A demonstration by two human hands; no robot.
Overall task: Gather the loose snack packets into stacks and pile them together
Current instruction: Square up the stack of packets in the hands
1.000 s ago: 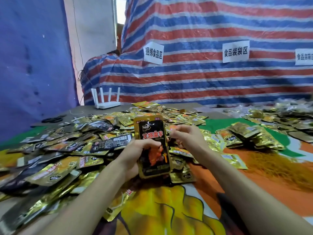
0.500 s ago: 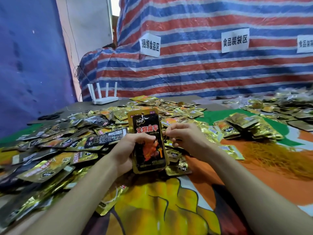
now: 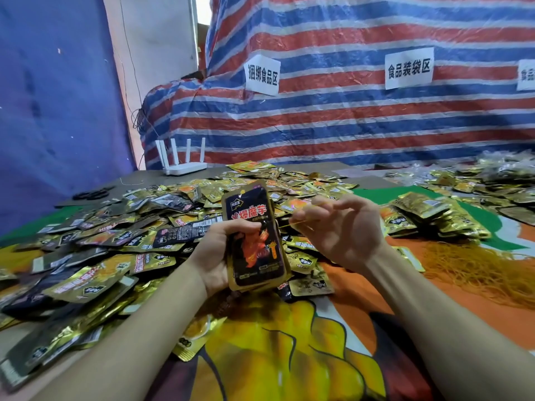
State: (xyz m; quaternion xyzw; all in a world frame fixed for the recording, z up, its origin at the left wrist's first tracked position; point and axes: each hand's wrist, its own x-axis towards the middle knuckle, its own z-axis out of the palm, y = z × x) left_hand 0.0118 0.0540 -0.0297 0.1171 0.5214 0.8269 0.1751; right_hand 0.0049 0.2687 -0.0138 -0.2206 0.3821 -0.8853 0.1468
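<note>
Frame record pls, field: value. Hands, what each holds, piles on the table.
left hand: grips stack of packets, upright, black-and-gold face to camera
right hand: holds rubber band stretched on its fingers, just right of the stack
loose packets: spread over the table's left and middle
bundled stacks: lying to the right
rubber band heap: right, in front of the bundled stacks
router: far edge, left

Two bare hands, two bare forearms

The left hand (image 3: 215, 256) and the right hand (image 3: 347, 230) are uncovered, and the skin shows unbroken from the fingertips along the slim left forearm (image 3: 130, 337) and right forearm (image 3: 434, 314) to the view's lower edge.
</note>
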